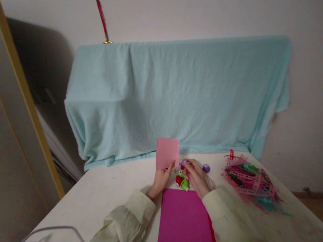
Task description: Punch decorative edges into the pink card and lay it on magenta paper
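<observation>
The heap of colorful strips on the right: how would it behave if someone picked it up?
The heap would probably feel light and floppy, since its strips look thin and bend freely. Lifting one strip might drag others along, because they cross and tangle. The pink ones could tear easily where rows of holes show.

Left hand (161,179) pinches upward, thumb across its grip; right hand (196,175), just beside that grip, curls its fingers, both forearms angling inward.

The card (166,153) is pink, the piece (184,162) purple, the sheet (185,220) plain magenta, the cloth (176,94) pale aqua, the table (110,182) whitish.
</observation>
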